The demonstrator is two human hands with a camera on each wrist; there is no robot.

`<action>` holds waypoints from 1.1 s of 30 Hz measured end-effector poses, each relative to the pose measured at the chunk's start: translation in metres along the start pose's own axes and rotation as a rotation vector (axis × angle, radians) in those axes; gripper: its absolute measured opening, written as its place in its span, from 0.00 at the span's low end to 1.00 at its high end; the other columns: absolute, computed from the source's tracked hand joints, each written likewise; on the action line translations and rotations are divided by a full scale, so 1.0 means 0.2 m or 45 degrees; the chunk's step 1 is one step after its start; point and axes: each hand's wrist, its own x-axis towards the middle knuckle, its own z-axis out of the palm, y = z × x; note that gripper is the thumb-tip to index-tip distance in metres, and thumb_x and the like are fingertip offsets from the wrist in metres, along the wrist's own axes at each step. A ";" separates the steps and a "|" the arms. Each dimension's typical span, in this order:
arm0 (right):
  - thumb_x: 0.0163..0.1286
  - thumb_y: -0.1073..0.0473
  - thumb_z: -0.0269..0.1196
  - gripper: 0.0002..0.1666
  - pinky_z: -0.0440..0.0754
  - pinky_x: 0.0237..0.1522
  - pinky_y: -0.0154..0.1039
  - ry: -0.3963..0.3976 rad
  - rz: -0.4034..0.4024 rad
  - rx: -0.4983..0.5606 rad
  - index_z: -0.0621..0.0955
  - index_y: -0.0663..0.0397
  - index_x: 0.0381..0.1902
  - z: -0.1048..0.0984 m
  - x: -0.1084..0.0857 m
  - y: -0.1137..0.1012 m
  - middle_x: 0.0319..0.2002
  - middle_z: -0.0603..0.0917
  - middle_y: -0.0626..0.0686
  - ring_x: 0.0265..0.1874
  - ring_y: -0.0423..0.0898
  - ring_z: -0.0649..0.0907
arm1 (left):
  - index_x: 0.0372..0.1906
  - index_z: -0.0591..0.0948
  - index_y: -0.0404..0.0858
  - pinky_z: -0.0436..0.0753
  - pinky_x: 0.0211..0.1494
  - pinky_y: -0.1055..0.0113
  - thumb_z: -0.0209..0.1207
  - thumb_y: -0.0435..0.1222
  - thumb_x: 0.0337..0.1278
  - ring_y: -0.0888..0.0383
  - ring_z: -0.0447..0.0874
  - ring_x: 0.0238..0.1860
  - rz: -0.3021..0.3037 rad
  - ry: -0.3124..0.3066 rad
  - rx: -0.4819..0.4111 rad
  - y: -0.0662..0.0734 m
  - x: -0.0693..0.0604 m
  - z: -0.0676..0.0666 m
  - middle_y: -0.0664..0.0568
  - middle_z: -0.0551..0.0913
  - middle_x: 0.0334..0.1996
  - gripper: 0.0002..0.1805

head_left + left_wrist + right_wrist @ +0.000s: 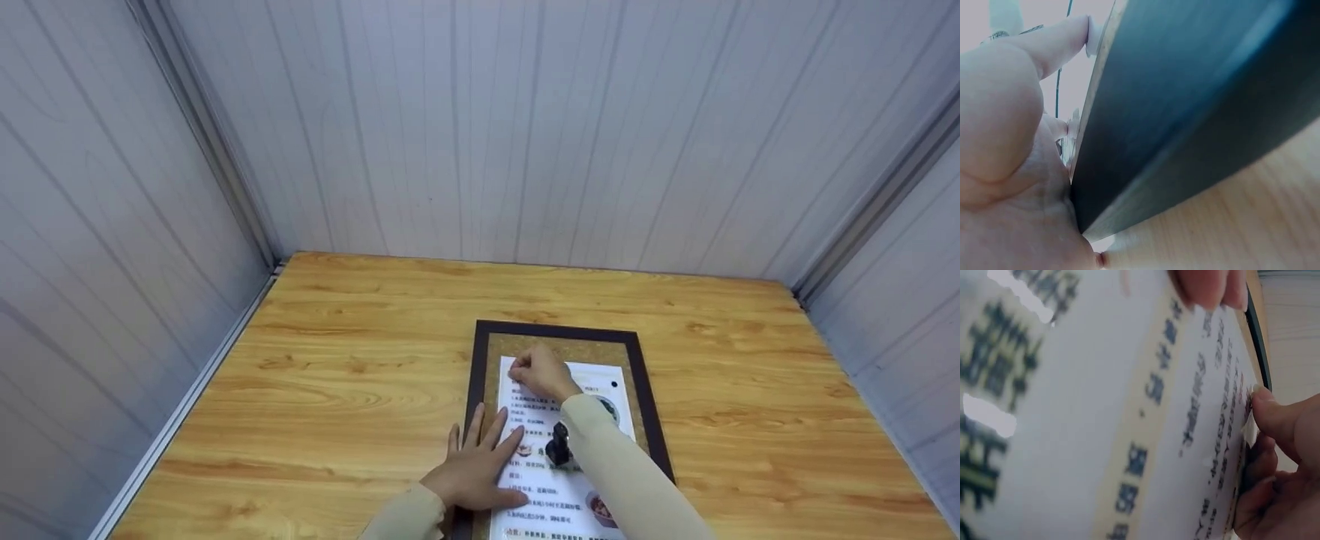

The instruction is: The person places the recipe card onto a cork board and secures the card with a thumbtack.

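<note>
A corkboard (559,347) with a dark frame (649,394) lies on the wooden table. On it is a glossy white sheet (540,495) printed with text and food pictures. A round black dot (614,384), perhaps a pin head, marks the sheet's upper right corner. My left hand (480,465) rests on the sheet and the frame's left side, fingers spread. My right hand (544,373) is at the sheet's upper left corner. Its fingers curl, and in the right wrist view the thumb tip (1261,395) touches near the sheet's edge. Anything between the fingertips is hidden.
The wooden table (337,390) extends on both sides of the board. Pale panelled walls (465,135) stand behind and at the sides. A black device (559,446) sits at my right wrist, above the sheet.
</note>
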 end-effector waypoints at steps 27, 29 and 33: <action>0.67 0.59 0.67 0.07 0.79 0.40 0.46 0.026 0.099 0.007 0.87 0.53 0.30 0.01 0.00 -0.04 0.28 0.84 0.47 0.28 0.45 0.79 | 0.79 0.56 0.50 0.33 0.69 0.33 0.61 0.65 0.54 0.40 0.23 0.76 -0.013 0.022 0.042 0.00 0.00 0.01 0.48 0.39 0.80 0.52; 0.66 0.58 0.68 0.06 0.78 0.39 0.45 0.044 0.107 0.003 0.87 0.53 0.30 0.01 0.00 -0.04 0.27 0.83 0.47 0.28 0.45 0.79 | 0.79 0.56 0.51 0.33 0.69 0.33 0.61 0.64 0.53 0.40 0.23 0.76 -0.015 0.022 0.042 0.00 0.00 0.01 0.48 0.39 0.80 0.52; 0.64 0.57 0.70 0.07 0.77 0.38 0.46 0.100 0.146 0.011 0.84 0.52 0.29 0.02 0.01 -0.02 0.28 0.81 0.48 0.29 0.46 0.78 | 0.79 0.56 0.51 0.33 0.69 0.33 0.61 0.65 0.53 0.41 0.22 0.76 -0.025 0.016 0.042 0.00 0.01 0.01 0.48 0.39 0.80 0.52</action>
